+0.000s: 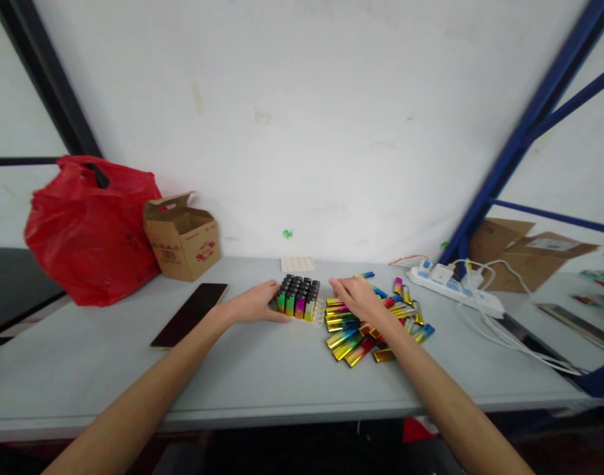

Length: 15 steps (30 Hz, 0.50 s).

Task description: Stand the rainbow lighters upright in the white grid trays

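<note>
Upright lighters (pixel 296 300) with black tops and shiny multicoloured bodies stand in rows in a white tray (pixel 320 312) with round holes. My left hand (pixel 255 302) curves around the tray's left side, thumb along the front and fingers behind, closed on its edge. Bare holes show along the tray's right side. To the right lies a loose pile of shiny gold, blue, green and red lighters (pixel 349 343). Over the pile's left part is my right hand (pixel 359 297), its fingers bent together near the tray; whatever is between the fingertips is hidden.
A second white tray (pixel 298 264) lies by the wall. On the left are a dark phone-like slab (pixel 190 315), an open cardboard box (pixel 183 241) and a red plastic bag (pixel 94 231). A power strip (pixel 455 290) with white cables sits at right, beside the blue frame (pixel 510 155).
</note>
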Motion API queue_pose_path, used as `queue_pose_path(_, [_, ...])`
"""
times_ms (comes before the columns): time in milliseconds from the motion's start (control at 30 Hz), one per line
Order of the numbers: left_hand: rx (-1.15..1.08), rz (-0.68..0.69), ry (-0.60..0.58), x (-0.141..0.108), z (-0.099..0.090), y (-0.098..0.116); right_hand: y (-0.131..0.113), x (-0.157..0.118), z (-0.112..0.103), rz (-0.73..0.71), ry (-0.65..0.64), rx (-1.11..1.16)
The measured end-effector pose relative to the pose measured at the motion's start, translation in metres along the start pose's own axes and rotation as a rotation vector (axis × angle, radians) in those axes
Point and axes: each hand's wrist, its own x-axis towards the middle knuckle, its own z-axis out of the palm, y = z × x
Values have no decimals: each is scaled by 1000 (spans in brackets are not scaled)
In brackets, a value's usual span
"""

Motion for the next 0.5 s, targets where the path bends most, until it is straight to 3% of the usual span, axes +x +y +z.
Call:
queue_pose_path(100, [0, -15, -3, -1, -2, 2, 42, -1, -5, 51, 63, -51])
queue_pose_path(233, [1, -31, -5, -2, -3, 3, 80, -4, -1, 53, -61, -103])
queue_pose_path(367, [-4, -30, 7, -2, -2, 7, 85, -3, 3, 101, -168, -115])
queue_pose_path(500, [-30, -44, 34, -1, 0, 11, 77, -1, 2, 106, -98, 6])
